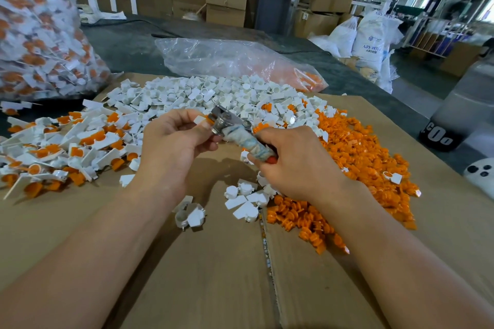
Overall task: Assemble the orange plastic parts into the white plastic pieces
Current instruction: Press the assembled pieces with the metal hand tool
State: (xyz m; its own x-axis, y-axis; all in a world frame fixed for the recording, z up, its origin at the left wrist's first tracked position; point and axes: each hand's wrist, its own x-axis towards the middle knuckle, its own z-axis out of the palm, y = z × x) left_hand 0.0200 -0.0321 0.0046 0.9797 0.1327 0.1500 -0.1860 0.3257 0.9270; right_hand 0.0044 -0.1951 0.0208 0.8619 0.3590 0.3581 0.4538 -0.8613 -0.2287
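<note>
2 bare hands up over the middle of the flat brown cardboard sheet (187, 262). Left hand (171, 141): fingers curled, thumb and forefinger pinching a small white plastic tag piece (200, 119), a bit of orange showing just behind it, right at the metal head of a hand tool with a cloth-wrapped handle (240, 137). Right hand (296, 160): fingers wrapped tight round that handle, a red tip poking out below. Toward the far edge, a heap of loose white plastic pieces (213, 93). Along the right edge, a heap of loose orange plastic parts (361, 157). By the left edge, a spread of joined white-and-orange pieces (66, 147). Beyond the far edge, a clear plastic bag (227, 61) with orange parts inside. Off the far left corner, a large clear sack (34, 35) packed with joined pieces.
</note>
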